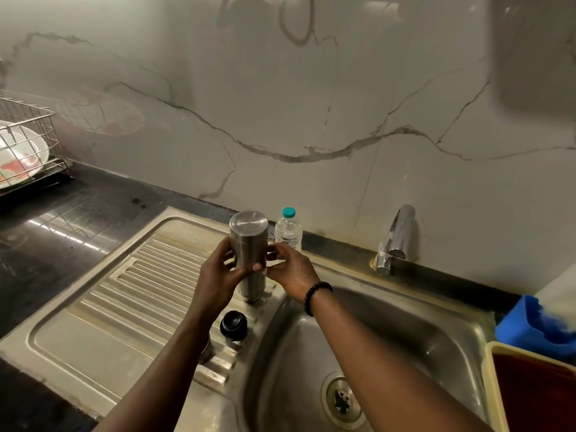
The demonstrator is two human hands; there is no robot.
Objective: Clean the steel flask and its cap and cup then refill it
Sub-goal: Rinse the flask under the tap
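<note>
The steel flask [249,241] stands upside down, mouth down, on the ribbed drainboard [103,310] beside the sink basin. My left hand [218,275] grips its body from the left, thumb across the front. My right hand [291,271] holds it from the right with curled fingers. The black cap [233,325] lies on the drainboard below the flask. A steel cup [206,350] is mostly hidden under my left forearm.
A small plastic water bottle [288,229] with a teal lid stands behind the flask. The tap [393,241] rises at the back of the sink [405,338]. A blue sponge [530,325] and a yellow-rimmed tub [492,385] sit right. A dish rack [28,145] stands far left.
</note>
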